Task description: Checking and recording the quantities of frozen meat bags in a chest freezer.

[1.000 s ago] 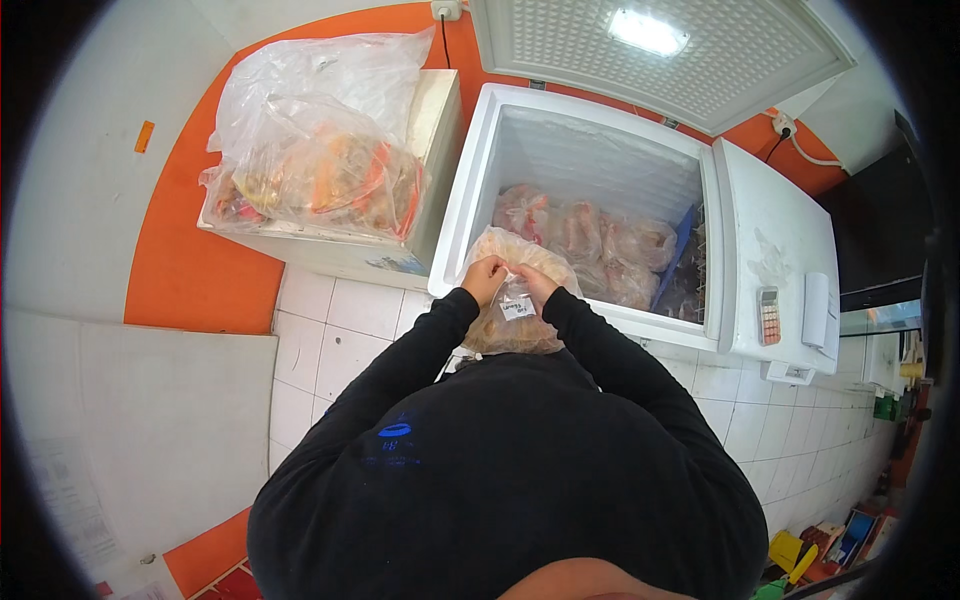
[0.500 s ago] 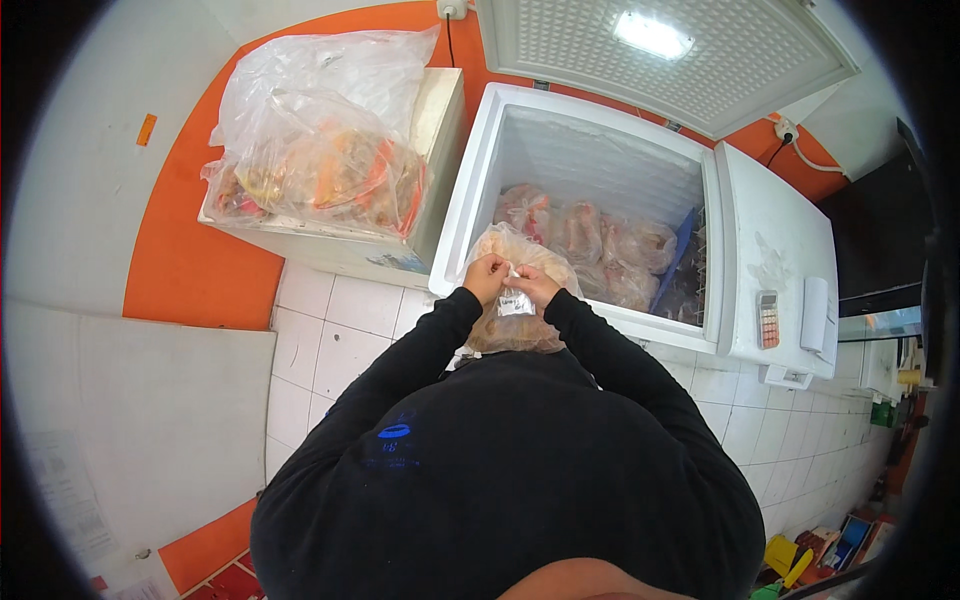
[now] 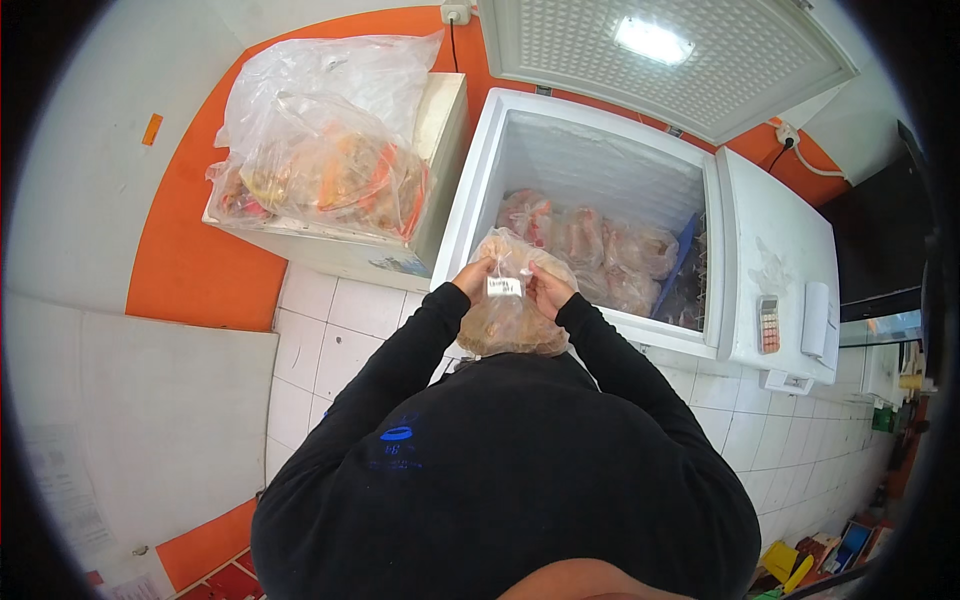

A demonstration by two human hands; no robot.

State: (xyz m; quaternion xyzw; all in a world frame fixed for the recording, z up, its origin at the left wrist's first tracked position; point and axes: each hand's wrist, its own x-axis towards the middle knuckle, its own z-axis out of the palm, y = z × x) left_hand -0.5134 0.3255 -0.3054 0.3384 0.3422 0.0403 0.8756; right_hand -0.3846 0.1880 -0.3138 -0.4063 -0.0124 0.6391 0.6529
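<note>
A person in a black long-sleeved top stands at an open white chest freezer [image 3: 477,180], seen from above through a head camera. A full, clear plastic bag [image 3: 510,330] of pale contents is upright between the person's front and the freezer's near rim, its upper part leaning toward the opening. The left hand [image 3: 472,280] is closed on the bag's left upper edge. The right hand [image 3: 549,294] pinches the plastic at the right. Between them, a small white label [image 3: 504,287] lies on the bag.

Inside the freezer, filled clear bags [image 3: 625,245] lie beside a blue divider [image 3: 682,255]. The lid [image 3: 590,50] is raised. To the left, more bagged goods [image 3: 335,180] rest on a white chest [image 3: 300,240].

The bag looks heavy and limp, so thin plastic held only at its top could stretch, tear or slip from the fingers. If its mouth is loose, which cannot be told here, tipping could spill the contents. Frost or moisture might also make the label peel.
</note>
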